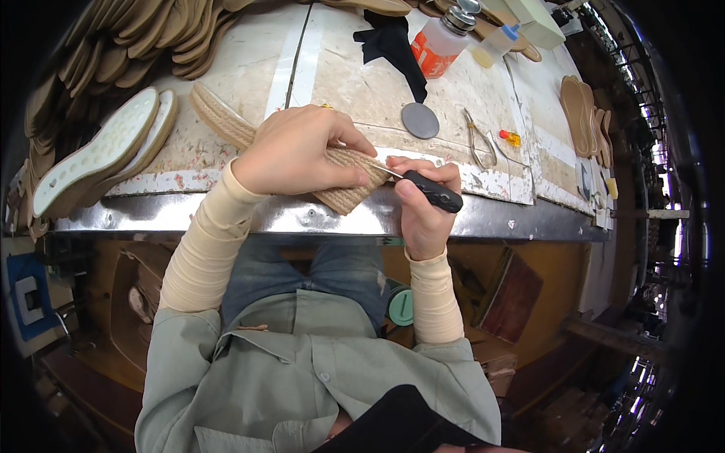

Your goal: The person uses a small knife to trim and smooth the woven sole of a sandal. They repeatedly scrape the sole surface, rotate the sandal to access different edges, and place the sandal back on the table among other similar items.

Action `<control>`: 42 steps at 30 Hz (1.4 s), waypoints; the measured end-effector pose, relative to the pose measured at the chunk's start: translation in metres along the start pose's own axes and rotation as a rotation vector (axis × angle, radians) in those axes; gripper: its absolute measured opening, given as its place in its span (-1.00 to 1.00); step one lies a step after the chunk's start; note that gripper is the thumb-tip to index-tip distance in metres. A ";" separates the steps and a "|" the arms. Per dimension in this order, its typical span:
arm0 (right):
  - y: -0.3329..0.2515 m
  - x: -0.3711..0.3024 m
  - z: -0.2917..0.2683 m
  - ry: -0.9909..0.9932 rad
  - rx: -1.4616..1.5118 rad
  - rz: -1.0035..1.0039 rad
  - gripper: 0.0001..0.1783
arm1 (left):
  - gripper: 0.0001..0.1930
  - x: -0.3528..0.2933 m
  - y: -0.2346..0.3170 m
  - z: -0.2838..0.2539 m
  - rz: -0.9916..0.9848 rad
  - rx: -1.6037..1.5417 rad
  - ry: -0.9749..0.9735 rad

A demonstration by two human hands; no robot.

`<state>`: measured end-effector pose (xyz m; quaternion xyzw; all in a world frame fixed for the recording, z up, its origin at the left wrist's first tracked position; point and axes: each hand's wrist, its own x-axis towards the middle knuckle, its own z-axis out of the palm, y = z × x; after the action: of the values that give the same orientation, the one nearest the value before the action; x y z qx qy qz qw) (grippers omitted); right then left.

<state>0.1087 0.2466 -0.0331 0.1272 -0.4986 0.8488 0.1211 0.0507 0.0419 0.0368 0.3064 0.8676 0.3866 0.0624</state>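
Note:
My left hand [302, 151] grips a wedge shoe sole [343, 198] wrapped in tan braided rope, near the front edge of the workbench. Its fingers lie over the top and the thumb presses the side of the heel end. The sole's other end [219, 117] reaches out to the far left, past the hand. In my right hand [427, 204] is a black-handled tool [434, 192] with a thin metal shaft. The shaft points left and meets the rope edge of the heel; whether its tip is in the rope is hidden.
Two wedge soles [98, 155] lean at the left, before a large pile of soles [143, 38]. Beyond my hands lie a grey disc [420, 121], wire nippers [479, 142], a small red-and-yellow piece [510, 138], black cloth [393, 53], a pump bottle [439, 45] and a blue-capped bottle [495, 47].

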 end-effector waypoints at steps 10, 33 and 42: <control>-0.001 0.003 -0.006 0.035 0.171 0.130 -0.65 | -0.72 0.000 0.007 0.000 -0.018 0.064 -0.030; 0.015 -0.019 0.012 0.126 -0.249 -0.258 -0.65 | -0.71 0.000 0.010 0.009 0.040 0.150 0.073; 0.016 -0.018 0.005 0.078 -0.105 -0.204 -0.67 | -0.70 0.000 0.007 0.009 0.076 0.154 0.087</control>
<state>0.1208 0.2330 -0.0493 0.1374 -0.5218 0.8092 0.2325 0.0575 0.0508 0.0358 0.3258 0.8844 0.3338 -0.0135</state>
